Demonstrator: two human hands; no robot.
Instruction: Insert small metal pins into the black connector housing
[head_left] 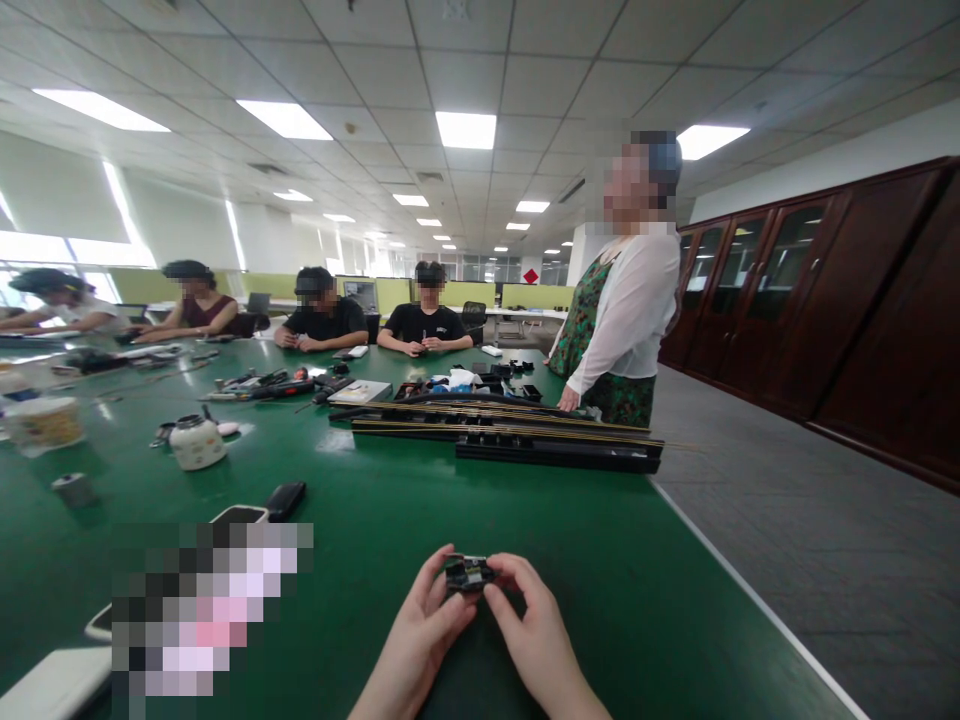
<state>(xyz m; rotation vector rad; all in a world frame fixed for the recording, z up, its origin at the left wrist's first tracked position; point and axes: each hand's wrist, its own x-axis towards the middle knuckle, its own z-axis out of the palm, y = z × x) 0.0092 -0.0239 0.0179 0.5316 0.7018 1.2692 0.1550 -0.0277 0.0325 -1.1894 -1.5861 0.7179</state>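
A small black part with a metallic strip point(469, 573) sits between my two hands, just above the green table top point(360, 590). Its exact kind is too small to make out. My left hand point(431, 615) grips its left end, with the thumb below and the fingers behind. On the other end, my right hand point(525, 610) pinches it between thumb and fingers. Parts of the piece are hidden by my fingertips.
Long black rails point(555, 455) with thin yellow rods lie ahead, near a standing person point(619, 300). To the left are a white jar point(196, 442), a metal cylinder point(73, 489) and a black case point(286, 501). Several people sit along the far side.
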